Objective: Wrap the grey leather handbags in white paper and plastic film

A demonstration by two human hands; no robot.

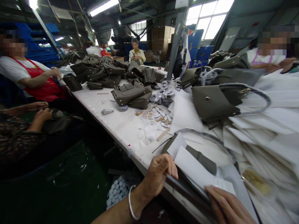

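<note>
My left hand (160,174), with a silver bangle on the wrist, curls over the near edge of an olive-grey handbag (203,161) lying on the white table (121,121). Its fingers grip the bag's edge beside a white paper sheet (198,169) that lies across the bag. My right hand (227,205) rests flat at the bottom right, fingers pressed on the lower end of that sheet. A plastic-wrapped handle (210,137) arcs over the bag.
More grey handbags (132,93) lie in piles along the table, one large one (212,102) on stacked white paper at right. Paper scraps and tape rolls (163,93) sit mid-table. Other people sit at left, right and far end. White spools (119,189) lie below the table.
</note>
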